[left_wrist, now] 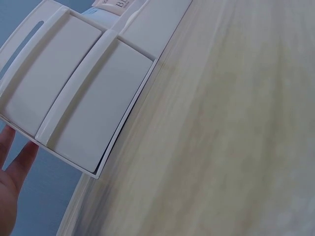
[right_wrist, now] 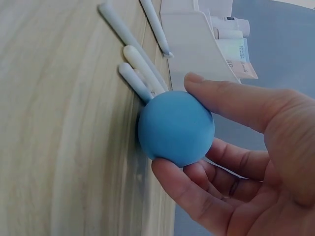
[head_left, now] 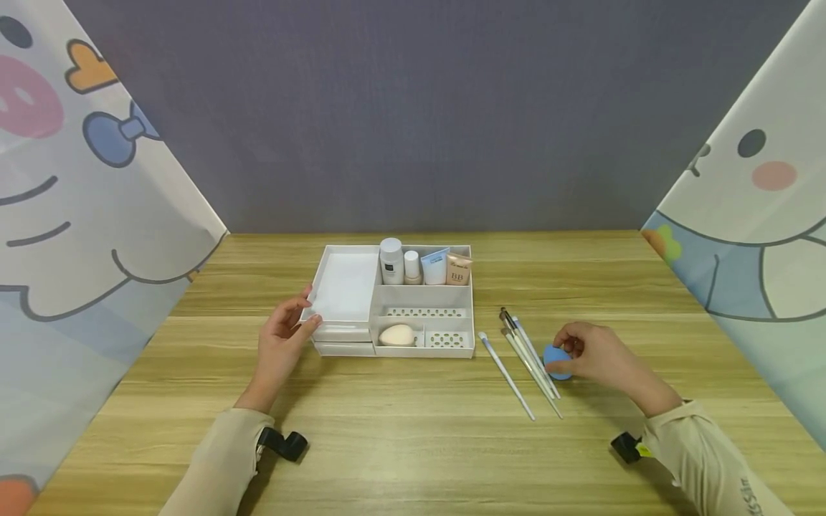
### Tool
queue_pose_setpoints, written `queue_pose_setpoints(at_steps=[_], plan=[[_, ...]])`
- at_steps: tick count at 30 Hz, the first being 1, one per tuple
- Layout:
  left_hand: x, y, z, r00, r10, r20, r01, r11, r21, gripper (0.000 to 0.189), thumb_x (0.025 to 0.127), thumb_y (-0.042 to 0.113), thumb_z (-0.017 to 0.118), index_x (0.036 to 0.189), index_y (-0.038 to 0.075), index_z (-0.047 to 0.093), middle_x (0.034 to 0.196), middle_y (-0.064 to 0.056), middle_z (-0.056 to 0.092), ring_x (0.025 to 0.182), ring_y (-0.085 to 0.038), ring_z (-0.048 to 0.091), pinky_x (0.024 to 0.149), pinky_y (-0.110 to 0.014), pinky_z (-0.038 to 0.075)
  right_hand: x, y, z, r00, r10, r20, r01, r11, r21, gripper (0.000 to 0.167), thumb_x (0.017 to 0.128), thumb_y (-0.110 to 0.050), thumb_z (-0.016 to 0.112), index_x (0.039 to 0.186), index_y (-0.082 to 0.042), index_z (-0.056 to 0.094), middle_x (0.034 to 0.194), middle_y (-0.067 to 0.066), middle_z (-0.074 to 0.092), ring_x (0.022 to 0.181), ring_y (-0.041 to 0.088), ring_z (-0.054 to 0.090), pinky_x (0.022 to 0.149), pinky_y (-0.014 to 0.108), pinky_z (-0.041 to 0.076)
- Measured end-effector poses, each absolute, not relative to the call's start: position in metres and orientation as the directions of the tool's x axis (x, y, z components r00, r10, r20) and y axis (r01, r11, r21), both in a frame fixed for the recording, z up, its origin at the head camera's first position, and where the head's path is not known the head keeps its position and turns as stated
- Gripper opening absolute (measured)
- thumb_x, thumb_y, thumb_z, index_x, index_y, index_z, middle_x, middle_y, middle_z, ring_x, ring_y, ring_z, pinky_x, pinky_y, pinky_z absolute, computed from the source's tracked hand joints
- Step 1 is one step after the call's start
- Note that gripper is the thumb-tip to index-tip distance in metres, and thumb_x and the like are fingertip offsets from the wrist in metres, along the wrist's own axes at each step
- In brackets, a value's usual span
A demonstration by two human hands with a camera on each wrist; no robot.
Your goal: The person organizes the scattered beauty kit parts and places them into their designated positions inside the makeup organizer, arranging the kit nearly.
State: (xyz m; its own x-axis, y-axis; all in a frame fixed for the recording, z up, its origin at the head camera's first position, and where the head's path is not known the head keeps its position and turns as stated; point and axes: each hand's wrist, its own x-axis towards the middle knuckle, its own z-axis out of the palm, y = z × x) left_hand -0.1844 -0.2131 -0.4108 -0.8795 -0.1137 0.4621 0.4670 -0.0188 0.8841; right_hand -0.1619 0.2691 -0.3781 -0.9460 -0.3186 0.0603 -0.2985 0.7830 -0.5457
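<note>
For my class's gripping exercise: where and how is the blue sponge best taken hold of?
Probably by opposite sides at its widest part, coming from the right, where the right hand is. The blue sponge is rounded, with no handle, and in the head view the brushes lie close on its left.

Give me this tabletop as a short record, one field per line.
Left hand: fingers touching the side of the organizer
Right hand: pinching a blue sponge between thumb and fingers
Container: white organizer, two stacked drawers at its left
Back compartment: larger bottle, smaller bottle, blue-and-white tube, beige BB tube
Front compartment: cream sponge
Loose on table: grouped brushes, one separate brush nearer the organizer
</note>
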Motion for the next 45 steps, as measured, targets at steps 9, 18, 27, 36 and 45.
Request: queue_pose_setpoints(at_steps=[9,18,27,36,45], plan=[[-0.184,-0.213,-0.41,-0.881,-0.116,0.46,0.463,-0.005,0.886,0.024,0.087,-0.02,0.06,0.108,-0.017,0.051,0.133,0.007,0.062,0.125,-0.008,0.055,0.085,-0.018,0.051,-0.163,0.27,-0.378,-0.941,-0.332,0.067,-0.312,0.772,-0.553,0.034,0.073,-0.025,0.09,0.09,-0.007,0.066,0.077,-0.002,0.057,0.066,0.01,0.048,0.057,0.025,0.043],[-0.184,-0.213,-0.41,-0.878,-0.107,0.466,0.47,-0.009,0.883,0.023,0.087,-0.02,0.06,0.108,-0.017,0.05,0.135,0.004,0.061,0.126,-0.008,0.055,0.085,-0.018,0.051,-0.167,0.266,-0.369,-0.925,-0.368,0.091,-0.356,0.761,-0.542,0.03,0.074,-0.022,0.089,0.09,-0.007,0.068,0.076,-0.004,0.057,0.067,0.009,0.049,0.058,0.026,0.044],[-0.184,-0.213,-0.41,-0.872,-0.107,0.478,0.482,-0.013,0.876,0.024,0.087,-0.021,0.06,0.108,-0.019,0.048,0.134,0.004,0.062,0.126,-0.008,0.055,0.086,-0.018,0.051,-0.171,0.257,-0.36,-0.917,-0.379,0.126,-0.383,0.745,-0.545,0.028,0.077,-0.02,0.087,0.094,-0.008,0.068,0.079,-0.005,0.059,0.071,0.01,0.052,0.059,0.026,0.046],[-0.184,-0.213,-0.41,-0.87,-0.107,0.481,0.485,-0.013,0.874,0.024,0.086,-0.021,0.059,0.108,-0.019,0.049,0.134,0.004,0.062,0.125,-0.008,0.055,0.085,-0.017,0.051,-0.173,0.242,-0.354,-0.915,-0.376,0.144,-0.389,0.734,-0.556,0.026,0.077,-0.015,0.085,0.096,-0.008,0.069,0.081,-0.004,0.059,0.072,0.014,0.054,0.06,0.026,0.05],[-0.184,-0.213,-0.41,-0.874,-0.112,0.473,0.477,-0.014,0.879,0.024,0.087,-0.02,0.06,0.108,-0.019,0.049,0.135,0.003,0.062,0.125,-0.008,0.056,0.085,-0.018,0.051,-0.178,0.228,-0.351,-0.891,-0.417,0.18,-0.442,0.704,-0.556,0.026,0.077,-0.01,0.085,0.098,-0.006,0.07,0.087,-0.003,0.063,0.076,0.014,0.055,0.064,0.026,0.054]])
